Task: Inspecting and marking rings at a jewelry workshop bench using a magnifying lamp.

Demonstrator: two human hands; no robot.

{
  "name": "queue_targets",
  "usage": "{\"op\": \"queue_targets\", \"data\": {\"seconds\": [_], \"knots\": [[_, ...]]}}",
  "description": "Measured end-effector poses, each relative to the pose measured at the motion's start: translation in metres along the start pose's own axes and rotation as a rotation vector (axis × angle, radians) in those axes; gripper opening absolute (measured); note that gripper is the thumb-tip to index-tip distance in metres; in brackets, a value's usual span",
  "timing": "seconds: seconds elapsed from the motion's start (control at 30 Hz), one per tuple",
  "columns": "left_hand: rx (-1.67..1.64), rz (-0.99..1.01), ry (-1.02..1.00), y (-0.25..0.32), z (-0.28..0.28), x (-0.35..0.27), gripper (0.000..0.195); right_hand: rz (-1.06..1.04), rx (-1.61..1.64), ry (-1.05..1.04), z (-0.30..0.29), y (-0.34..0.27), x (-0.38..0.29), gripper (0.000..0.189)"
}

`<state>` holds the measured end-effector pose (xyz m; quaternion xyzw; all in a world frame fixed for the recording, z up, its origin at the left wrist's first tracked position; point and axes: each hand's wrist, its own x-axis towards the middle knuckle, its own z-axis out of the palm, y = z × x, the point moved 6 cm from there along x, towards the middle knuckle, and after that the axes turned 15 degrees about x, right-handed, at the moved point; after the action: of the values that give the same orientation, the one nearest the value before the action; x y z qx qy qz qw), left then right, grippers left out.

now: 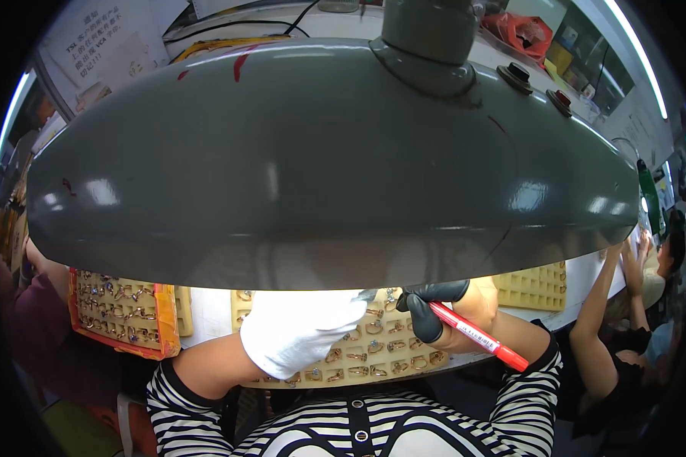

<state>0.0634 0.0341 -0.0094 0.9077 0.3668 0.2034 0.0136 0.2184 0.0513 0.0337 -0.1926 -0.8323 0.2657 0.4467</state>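
My left hand (311, 328), in a white glove, lies over a cream tray of rings (251, 381). The lamp hides part of its fingers and bright light washes it out, so whether it holds anything is not visible. My right hand (451, 317) wears black covers on some fingers and grips a red marker pen (480, 337). The pen's rear end points down and to the right, while its tip is hidden by the hand and lamp. Gold-coloured rings (375, 346), some with stones, stand in the tray's slots below and between both hands.
A large grey lamp hood (320, 160) spans the view above my hands. At left sits an orange-rimmed tray (168, 323) full of rings; at right lies a yellow slotted tray (534, 288). Other people's arms (591, 320) reach in at both sides.
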Motion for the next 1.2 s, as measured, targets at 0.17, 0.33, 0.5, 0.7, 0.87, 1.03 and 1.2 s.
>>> {"op": "queue_targets", "data": {"seconds": [0.17, 0.33, 0.5, 0.7, 0.87, 1.03, 1.2], "knots": [[0.054, -0.019, 0.016, -0.001, -0.004, 0.001, 0.026, 0.084, -0.041, -0.035, -0.003, 0.009, -0.005, 0.017], [-0.292, -0.151, 0.066, -0.008, 0.001, -0.002, 0.025, -0.012, -0.227, -0.154, -0.005, 0.014, -0.006, 0.024], [-0.237, -0.142, 0.107, -0.009, -0.001, -0.004, 0.024, -0.034, -0.224, -0.113, -0.003, 0.012, -0.002, 0.016], [0.021, -0.080, -0.040, -0.003, 0.002, 0.007, 0.032, -0.072, -0.268, -0.139, -0.001, 0.016, -0.008, 0.009], [0.078, -0.048, -0.016, -0.001, -0.003, 0.011, 0.033, -0.097, -0.241, -0.097, 0.000, 0.010, -0.004, 0.037], [0.104, -0.036, -0.002, -0.001, -0.006, 0.010, 0.034, -0.021, -0.188, -0.204, 0.002, 0.008, -0.003, 0.029], [0.018, -0.046, 0.018, -0.001, -0.010, 0.011, 0.036, -0.188, -0.285, -0.087, 0.002, 0.007, -0.004, 0.035]]}}
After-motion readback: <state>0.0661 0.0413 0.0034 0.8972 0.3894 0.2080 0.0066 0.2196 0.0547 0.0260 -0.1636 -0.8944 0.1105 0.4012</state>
